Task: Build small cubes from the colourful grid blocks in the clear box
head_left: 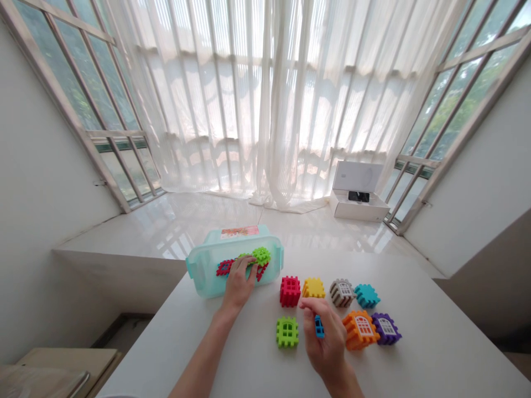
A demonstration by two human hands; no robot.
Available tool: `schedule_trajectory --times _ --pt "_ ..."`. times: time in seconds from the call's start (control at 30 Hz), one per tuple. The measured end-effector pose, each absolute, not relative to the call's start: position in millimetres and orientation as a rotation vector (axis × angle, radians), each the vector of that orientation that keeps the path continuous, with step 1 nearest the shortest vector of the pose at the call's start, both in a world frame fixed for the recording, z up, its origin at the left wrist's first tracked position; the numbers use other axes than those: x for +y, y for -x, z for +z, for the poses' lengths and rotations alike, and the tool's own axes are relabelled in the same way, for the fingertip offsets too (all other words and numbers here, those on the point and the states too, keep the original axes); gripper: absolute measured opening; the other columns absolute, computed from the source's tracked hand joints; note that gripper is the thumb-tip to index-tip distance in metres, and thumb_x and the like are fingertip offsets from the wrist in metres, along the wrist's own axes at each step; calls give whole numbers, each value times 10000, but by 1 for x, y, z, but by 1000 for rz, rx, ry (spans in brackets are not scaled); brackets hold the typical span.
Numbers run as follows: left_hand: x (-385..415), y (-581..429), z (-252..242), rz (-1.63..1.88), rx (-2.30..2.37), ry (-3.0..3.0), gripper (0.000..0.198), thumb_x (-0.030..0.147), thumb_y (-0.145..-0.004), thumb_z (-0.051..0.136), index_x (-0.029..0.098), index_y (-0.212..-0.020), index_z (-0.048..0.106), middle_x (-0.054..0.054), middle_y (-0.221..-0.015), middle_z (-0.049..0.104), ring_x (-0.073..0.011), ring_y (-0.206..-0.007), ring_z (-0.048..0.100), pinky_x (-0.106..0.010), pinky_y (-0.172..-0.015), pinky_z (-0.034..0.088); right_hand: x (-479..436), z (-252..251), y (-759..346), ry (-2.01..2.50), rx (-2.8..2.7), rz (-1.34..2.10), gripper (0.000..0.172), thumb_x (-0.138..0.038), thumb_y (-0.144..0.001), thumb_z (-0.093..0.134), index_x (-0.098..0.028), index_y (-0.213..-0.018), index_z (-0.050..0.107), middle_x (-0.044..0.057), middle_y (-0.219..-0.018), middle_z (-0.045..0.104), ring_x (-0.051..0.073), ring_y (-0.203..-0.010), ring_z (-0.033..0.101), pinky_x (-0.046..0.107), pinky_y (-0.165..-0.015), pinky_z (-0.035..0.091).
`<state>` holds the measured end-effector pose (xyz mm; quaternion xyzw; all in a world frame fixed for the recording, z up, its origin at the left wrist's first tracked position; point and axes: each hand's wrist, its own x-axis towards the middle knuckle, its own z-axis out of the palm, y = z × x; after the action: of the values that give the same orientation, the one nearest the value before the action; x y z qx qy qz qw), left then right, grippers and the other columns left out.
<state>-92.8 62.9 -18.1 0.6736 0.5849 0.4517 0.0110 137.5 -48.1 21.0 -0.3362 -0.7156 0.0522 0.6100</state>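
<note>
My left hand reaches into a translucent teal plastic bin, its fingers spread over loose toy building panels. A green panel lies at its fingertips, and red panels show beside them. Whether the fingers grip a panel is hidden. My right hand is above the table with its fingers curled in; what they hold, if anything, does not show. Through the gap beside the thumb I see part of a blue panel piece. A green stack stands left of this hand, an orange stack to its right.
Behind my right hand stand red, yellow, grey and teal stacks. A purple stack adjoins the orange one. An opened white box with a dark device sits on the sill by the curtain.
</note>
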Motion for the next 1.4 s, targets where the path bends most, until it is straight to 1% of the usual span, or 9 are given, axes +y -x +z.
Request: schedule_trajectory --times 0.13,0.33,0.5,0.7,0.9,1.0,1.1,1.27,1.4 --pt "87 102 -9 1200 1912 -2141 231 312 -904 556 211 -1082 664 -103 -1229 686 -281 -1199 608 -436 -1058 474 -48 22 -136 777 -1646 116 245 -51 -935 512 -187 -1104 626 57 -907 705 179 -832 696 301 -759 564" --pt "103 109 4 1074 1885 -2212 195 350 -821 651 226 -962 702 -65 -1039 767 -291 -1052 677 -395 -949 522 -47 25 -135 792 -1630 104 241 -63 -937 508 -197 -1102 621 55 -903 713 183 -821 703 300 -743 568" --pt "87 113 8 1154 1907 -2214 200 341 -857 615 233 -1011 683 -80 -1150 740 -292 -1125 658 -419 -999 504 -47 26 -134 793 -1635 104 235 -66 -941 510 -203 -1097 621 51 -896 713 179 -812 697 300 -752 565" --pt "36 114 8 1543 1607 -2064 231 396 -894 631 213 -1033 651 -106 -1241 705 -262 -1127 684 -427 -997 545 -46 26 -135 823 -1660 143 224 -91 -957 506 -211 -1110 617 61 -933 714 177 -832 694 287 -747 565" --pt "-37 85 15 1438 1247 -2123 225 275 -946 616 252 -1168 596 -99 -1350 651 -221 -1209 654 -391 -1012 555 -46 24 -133 920 -1641 469 190 -216 -985 531 -228 -1156 613 53 -952 722 163 -788 714 262 -695 594" --pt "-50 70 20 1345 1112 -2227 286 245 -947 623 270 -1229 585 -88 -1350 649 -211 -1234 637 -373 -1024 552 -45 22 -130 932 -1557 730 208 -297 -974 572 -218 -1165 595 47 -918 721 164 -753 727 259 -660 610" --pt "-48 63 22 1266 1076 -2374 334 235 -951 618 273 -1281 583 -84 -1366 637 -212 -1254 620 -371 -1047 539 -43 19 -130 959 -1520 812 204 -344 -953 604 -204 -1102 600 40 -859 712 161 -690 712 243 -588 592" --pt "-50 68 11 1188 1134 -2447 306 230 -969 580 265 -1271 609 -85 -1365 638 -212 -1240 625 -361 -1035 549 -42 21 -140 1081 -1629 507 162 -323 -968 570 -198 -1032 650 -7 -708 681 114 -530 601 211 -518 505" --pt "-60 72 -1 1065 1168 -2410 258 264 -955 597 285 -1207 654 -73 -1321 668 -214 -1195 653 -359 -1010 563 -43 27 -146 1094 -1581 287 166 -297 -976 554 -187 -981 678 -4 -687 685 110 -522 587 213 -525 480"
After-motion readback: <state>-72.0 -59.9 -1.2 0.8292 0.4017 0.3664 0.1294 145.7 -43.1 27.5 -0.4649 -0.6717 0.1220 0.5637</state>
